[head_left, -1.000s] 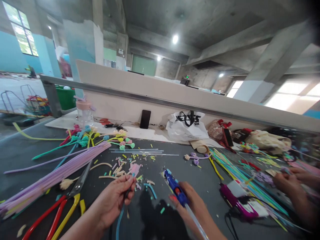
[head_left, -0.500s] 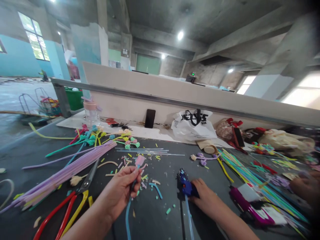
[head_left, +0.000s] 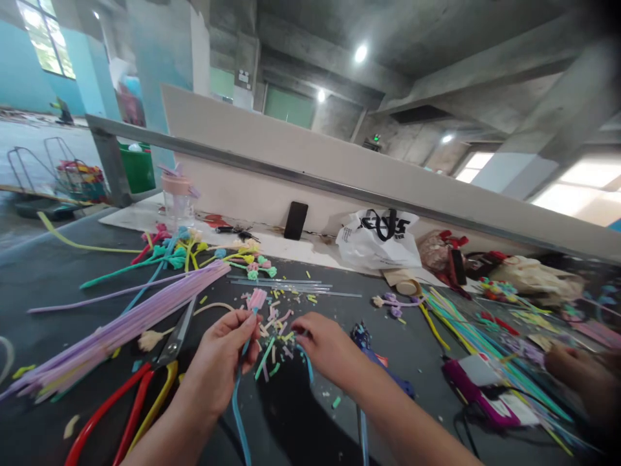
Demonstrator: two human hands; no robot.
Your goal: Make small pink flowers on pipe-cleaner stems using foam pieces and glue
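My left hand point(head_left: 230, 346) is closed in a pinch around a blue pipe cleaner stem point(head_left: 236, 404) topped by a small bundle of short pink pieces point(head_left: 257, 298). To its right, my right hand point(head_left: 323, 343) reaches low over scattered cut pieces point(head_left: 272, 349), its fingers bent and slightly apart. A short blue piece point(head_left: 307, 364) lies just under those fingers; whether they touch it is unclear. The blue glue gun point(head_left: 388, 372), a clear bluish stick trailing from it, lies on the table, partly hidden behind my right forearm. Red-and-yellow-handled scissors point(head_left: 169, 353) lie left of my left hand.
Pink and purple pipe cleaners point(head_left: 145, 323) lie at left, finished flowers point(head_left: 194, 252) behind them. Clear glue sticks point(head_left: 291, 285), a phone point(head_left: 295, 220) and a white bag point(head_left: 378, 239) are farther back. Another person's hand point(head_left: 572, 366) is at right, near a magenta-and-white device point(head_left: 480, 395).
My right hand has let go of the glue gun and moved left to the cut pieces. The glue gun now lies turned on the table. My left hand still holds the stem.
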